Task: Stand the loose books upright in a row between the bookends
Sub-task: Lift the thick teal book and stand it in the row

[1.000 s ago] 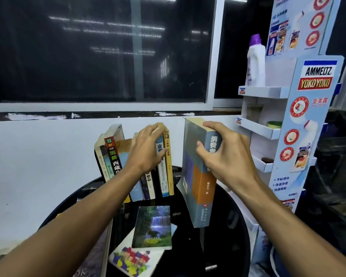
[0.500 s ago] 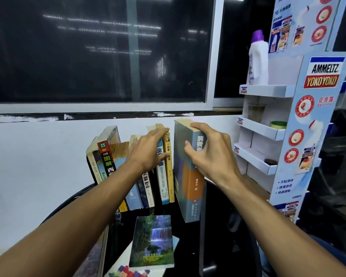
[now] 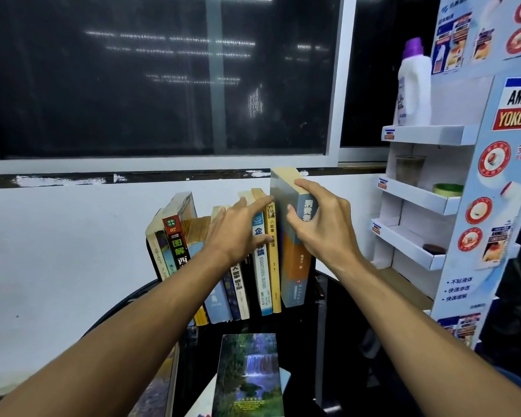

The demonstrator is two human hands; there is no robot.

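Right hand [image 3: 322, 233] curls round the top of the thick, matte grey-and-orange book [image 3: 295, 275] — upright against the row of slim spines [image 3: 266, 284]; left hand [image 3: 238, 233], fingers straight, presses them.

1. Right of the thick grey book [image 3: 294, 275], the desk [image 3: 337, 341] lies bare, giving a hand room to pass.
2. A cardboard rack [image 3: 418, 203] crowds the desk's right edge.
3. A waterfall book [image 3: 250, 377] lies flat at the front edge, before the standing row [image 3: 265, 281].
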